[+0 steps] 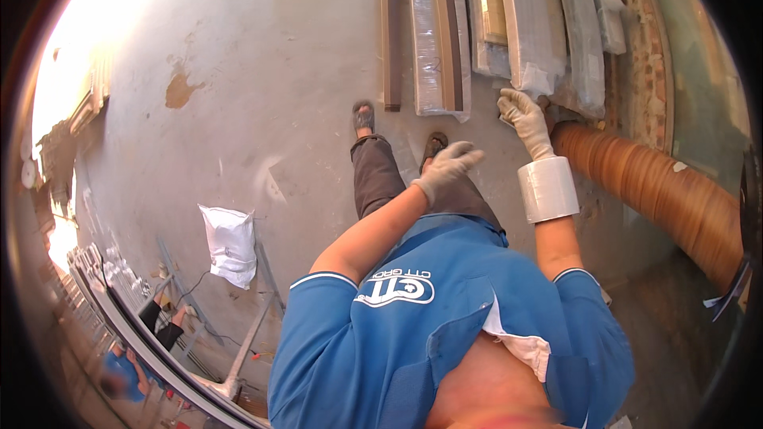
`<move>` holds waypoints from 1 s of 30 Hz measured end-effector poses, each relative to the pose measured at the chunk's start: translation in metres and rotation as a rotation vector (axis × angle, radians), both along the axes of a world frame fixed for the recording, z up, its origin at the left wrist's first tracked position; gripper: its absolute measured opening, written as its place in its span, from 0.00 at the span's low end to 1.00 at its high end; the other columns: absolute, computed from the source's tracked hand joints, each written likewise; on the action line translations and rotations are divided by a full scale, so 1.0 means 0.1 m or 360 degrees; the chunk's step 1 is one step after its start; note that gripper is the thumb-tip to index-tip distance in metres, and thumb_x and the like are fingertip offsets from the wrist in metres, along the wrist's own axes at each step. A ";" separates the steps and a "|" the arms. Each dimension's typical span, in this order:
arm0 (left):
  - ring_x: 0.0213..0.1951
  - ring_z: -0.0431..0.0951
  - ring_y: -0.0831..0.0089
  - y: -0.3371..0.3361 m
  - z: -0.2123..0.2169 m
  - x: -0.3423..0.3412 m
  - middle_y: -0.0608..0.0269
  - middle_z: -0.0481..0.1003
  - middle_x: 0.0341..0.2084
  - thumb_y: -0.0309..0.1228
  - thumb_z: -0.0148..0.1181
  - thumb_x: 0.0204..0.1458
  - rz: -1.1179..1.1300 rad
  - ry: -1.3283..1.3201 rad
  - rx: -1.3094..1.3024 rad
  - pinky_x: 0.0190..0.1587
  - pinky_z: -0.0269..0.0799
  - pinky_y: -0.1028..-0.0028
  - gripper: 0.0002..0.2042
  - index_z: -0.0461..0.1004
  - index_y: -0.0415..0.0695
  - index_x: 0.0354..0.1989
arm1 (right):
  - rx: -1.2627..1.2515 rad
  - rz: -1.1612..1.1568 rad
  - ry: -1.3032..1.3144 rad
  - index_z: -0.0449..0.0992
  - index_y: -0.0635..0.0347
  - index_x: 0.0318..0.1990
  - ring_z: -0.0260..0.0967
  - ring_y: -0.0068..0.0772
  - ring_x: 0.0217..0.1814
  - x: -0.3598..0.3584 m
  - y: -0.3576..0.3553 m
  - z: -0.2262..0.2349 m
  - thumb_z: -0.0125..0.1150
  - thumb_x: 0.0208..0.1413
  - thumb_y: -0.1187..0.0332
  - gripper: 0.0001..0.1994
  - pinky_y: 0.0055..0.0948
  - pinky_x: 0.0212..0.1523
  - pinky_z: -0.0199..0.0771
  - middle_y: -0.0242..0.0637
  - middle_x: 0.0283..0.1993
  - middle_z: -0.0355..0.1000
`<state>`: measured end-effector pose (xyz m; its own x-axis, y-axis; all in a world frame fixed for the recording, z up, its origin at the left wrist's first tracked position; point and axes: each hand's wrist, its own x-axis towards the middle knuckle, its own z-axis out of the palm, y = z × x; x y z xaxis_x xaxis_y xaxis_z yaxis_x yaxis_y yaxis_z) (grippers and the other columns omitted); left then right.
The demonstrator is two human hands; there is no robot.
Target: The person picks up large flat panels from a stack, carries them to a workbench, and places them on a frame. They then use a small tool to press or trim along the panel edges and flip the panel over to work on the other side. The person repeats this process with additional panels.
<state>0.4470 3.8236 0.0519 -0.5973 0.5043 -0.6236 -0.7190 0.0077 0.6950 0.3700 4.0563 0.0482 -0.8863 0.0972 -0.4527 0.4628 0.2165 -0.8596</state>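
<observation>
My left hand [451,171], in a pale work glove, is held in front of my body with its fingers stretched to the right and nothing visible in it. My right hand [524,121], gloved too, reaches farther forward, near the close ends of the wrapped bundles [534,28]. Its fingers bend to the left, apart from the thumb, and I see nothing in them. Around my right wrist sits a wide roll of clear stretch film [548,189], like a cuff.
Brown strips [390,32] and a film-wrapped bundle [429,40] lie ahead. A large wood-patterned roll [644,179] lies on the right. A white sack [229,245] rests on the floor at left, near metal frames [253,334]. Another person [125,373] is at the lower left.
</observation>
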 end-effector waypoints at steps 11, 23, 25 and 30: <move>0.46 0.78 0.72 -1.39 -2.18 -0.81 0.59 0.77 0.47 0.44 0.60 0.62 0.0098 -0.0686 -0.0483 0.53 0.72 0.71 0.25 0.70 0.38 0.59 | 0.0259 -0.0498 -0.0659 0.71 0.63 0.62 0.75 0.34 0.54 -0.31 -0.32 -2.72 0.77 0.51 0.59 0.34 0.29 0.52 0.77 0.43 0.56 0.74; 0.46 0.78 0.72 -1.36 -4.11 -0.58 0.59 0.76 0.46 0.42 0.60 0.63 -0.0045 -0.0918 -0.0653 0.54 0.73 0.71 0.25 0.69 0.34 0.60 | 0.1238 -0.0224 -0.0458 0.53 0.54 0.74 0.58 0.57 0.72 -0.98 -0.53 -4.58 0.84 0.37 0.64 0.55 0.47 0.70 0.63 0.54 0.73 0.55; 0.47 0.78 0.72 -1.32 -4.21 -0.61 0.59 0.76 0.47 0.42 0.60 0.63 -0.0063 -0.0920 -0.0661 0.55 0.73 0.71 0.26 0.69 0.34 0.60 | 0.1069 -0.0358 -0.0512 0.51 0.54 0.74 0.58 0.58 0.72 -1.02 -0.59 -4.70 0.83 0.37 0.66 0.55 0.45 0.70 0.63 0.54 0.73 0.55; 0.47 0.78 0.72 -1.25 -4.31 -0.72 0.58 0.76 0.47 0.43 0.61 0.62 0.0032 -0.0913 -0.0618 0.56 0.73 0.71 0.26 0.69 0.33 0.60 | 0.1274 -0.0276 -0.0328 0.48 0.51 0.75 0.63 0.59 0.68 -1.03 -0.55 -4.96 0.81 0.38 0.66 0.56 0.45 0.67 0.67 0.56 0.70 0.59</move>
